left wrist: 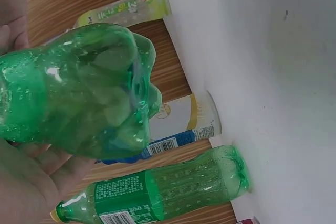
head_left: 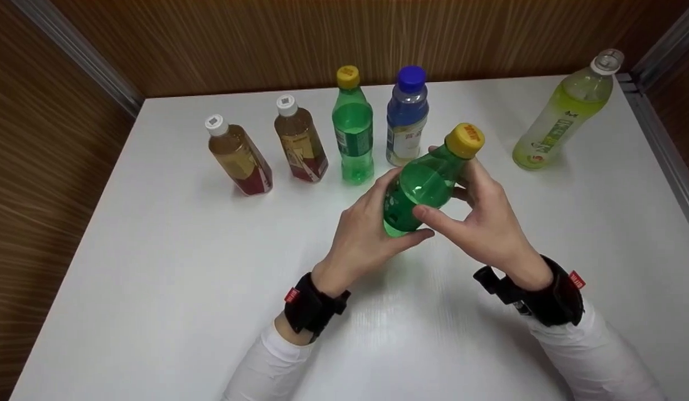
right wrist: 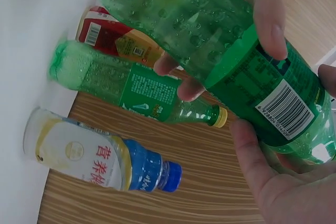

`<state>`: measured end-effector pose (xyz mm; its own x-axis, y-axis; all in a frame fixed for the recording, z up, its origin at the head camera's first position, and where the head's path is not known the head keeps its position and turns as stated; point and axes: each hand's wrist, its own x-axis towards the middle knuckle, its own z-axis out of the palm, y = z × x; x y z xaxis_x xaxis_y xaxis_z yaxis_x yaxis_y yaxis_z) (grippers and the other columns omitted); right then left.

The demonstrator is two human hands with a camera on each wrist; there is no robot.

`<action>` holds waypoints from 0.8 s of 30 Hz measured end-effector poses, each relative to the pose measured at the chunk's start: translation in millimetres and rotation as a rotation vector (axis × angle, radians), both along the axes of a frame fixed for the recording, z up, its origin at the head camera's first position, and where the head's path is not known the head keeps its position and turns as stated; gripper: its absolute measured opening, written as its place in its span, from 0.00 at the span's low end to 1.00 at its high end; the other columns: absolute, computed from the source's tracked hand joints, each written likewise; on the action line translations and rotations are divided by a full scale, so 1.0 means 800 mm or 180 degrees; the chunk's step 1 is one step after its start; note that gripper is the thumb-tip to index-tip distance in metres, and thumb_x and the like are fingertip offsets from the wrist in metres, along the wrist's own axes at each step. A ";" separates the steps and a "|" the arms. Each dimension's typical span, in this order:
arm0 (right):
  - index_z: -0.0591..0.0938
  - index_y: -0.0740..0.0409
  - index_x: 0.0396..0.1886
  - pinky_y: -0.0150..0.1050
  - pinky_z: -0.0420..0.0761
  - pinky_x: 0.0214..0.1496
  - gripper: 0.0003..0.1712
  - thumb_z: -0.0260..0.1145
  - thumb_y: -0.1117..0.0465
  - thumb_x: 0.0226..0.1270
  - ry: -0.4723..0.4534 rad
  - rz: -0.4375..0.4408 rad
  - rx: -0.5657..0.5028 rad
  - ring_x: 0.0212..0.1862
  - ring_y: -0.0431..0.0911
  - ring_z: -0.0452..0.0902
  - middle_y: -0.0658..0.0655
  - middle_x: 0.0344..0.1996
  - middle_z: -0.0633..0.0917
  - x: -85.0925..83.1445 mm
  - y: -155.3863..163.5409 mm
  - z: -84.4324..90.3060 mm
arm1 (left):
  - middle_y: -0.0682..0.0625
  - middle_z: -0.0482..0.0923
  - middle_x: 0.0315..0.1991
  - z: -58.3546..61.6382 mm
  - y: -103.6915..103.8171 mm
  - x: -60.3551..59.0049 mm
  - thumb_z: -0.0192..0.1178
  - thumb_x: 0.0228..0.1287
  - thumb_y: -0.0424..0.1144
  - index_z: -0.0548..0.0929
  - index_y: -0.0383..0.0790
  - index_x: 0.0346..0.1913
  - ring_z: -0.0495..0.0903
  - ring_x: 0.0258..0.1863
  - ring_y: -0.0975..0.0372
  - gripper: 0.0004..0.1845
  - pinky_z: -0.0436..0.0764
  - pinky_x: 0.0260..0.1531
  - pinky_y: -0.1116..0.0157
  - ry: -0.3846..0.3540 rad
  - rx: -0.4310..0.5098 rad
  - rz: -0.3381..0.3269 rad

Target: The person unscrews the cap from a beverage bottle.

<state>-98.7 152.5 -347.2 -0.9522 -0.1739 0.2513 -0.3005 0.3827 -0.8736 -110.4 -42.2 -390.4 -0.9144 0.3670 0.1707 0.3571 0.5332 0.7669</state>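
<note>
Both hands hold a green soda bottle [head_left: 425, 186] with a yellow cap, tilted so that the cap points to the upper right in the head view. My left hand [head_left: 360, 236] grips its lower part, thumb along the near side. Higher up, the right hand [head_left: 486, 223] has its thumb on the near side and fingers behind the neck. The left wrist view shows the ridged base [left wrist: 139, 98] raised off the table. A barcode [right wrist: 285, 109] on the green label faces the right wrist camera. Just beyond stand a matching green bottle [head_left: 354, 133] and a blue-capped bottle [head_left: 407, 128].
Two brown drink bottles [head_left: 241, 161] [head_left: 301, 145] with white caps stand at the left of the row. A tall yellow-green bottle [head_left: 567, 111] stands at the back right. Wood-grain panels [head_left: 300, 39] border the white table [head_left: 172, 267] at the back and sides.
</note>
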 end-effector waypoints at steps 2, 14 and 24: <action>0.67 0.61 0.78 0.23 0.81 0.61 0.45 0.77 0.66 0.62 -0.0022 0.0017 -0.0021 0.69 0.50 0.81 0.55 0.71 0.79 0.000 -0.001 -0.001 | 0.46 0.79 0.70 0.001 -0.001 0.000 0.78 0.58 0.54 0.63 0.44 0.78 0.82 0.67 0.56 0.50 0.83 0.66 0.55 -0.0012 -0.0032 0.0025; 0.66 0.59 0.79 0.23 0.80 0.61 0.47 0.78 0.67 0.61 0.0045 0.0036 0.0031 0.67 0.44 0.82 0.56 0.71 0.80 -0.002 0.008 0.001 | 0.46 0.81 0.68 0.000 -0.004 -0.004 0.77 0.60 0.52 0.66 0.43 0.76 0.83 0.65 0.55 0.46 0.84 0.65 0.54 -0.0072 -0.0195 0.0000; 0.72 0.60 0.74 0.24 0.81 0.60 0.39 0.73 0.73 0.63 0.0460 -0.0188 -0.0239 0.61 0.37 0.82 0.44 0.62 0.82 -0.003 0.039 0.014 | 0.47 0.82 0.66 0.002 -0.010 -0.007 0.78 0.58 0.55 0.67 0.45 0.75 0.84 0.62 0.55 0.47 0.85 0.62 0.52 0.0065 -0.0393 -0.0072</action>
<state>-101.1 184.1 -336.2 -0.9132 -0.0942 0.3965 -0.4039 0.3388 -0.8497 -116.3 -49.8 -388.8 -0.9025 0.4068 0.1413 0.3849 0.6148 0.6884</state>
